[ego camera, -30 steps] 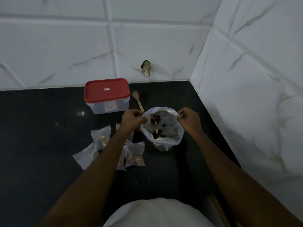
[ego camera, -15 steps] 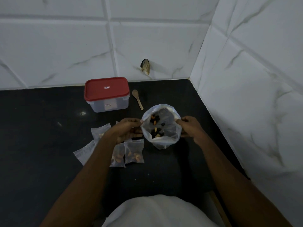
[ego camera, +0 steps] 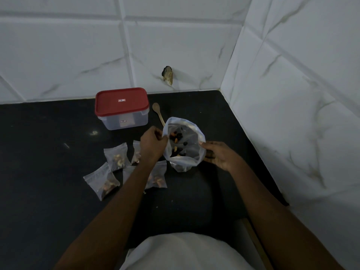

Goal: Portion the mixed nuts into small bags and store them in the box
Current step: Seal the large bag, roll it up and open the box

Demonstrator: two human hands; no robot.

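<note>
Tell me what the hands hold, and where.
Both grip the big bag of nuts by its open rim: left hand on the left edge, right hand on the right.

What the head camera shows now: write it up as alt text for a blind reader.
The left hand and right hand hold open a clear bag of mixed nuts on a dark counter. Several small filled bags lie to its left; farther back are a red-lidded clear box, shut, and a wooden spoon.
</note>
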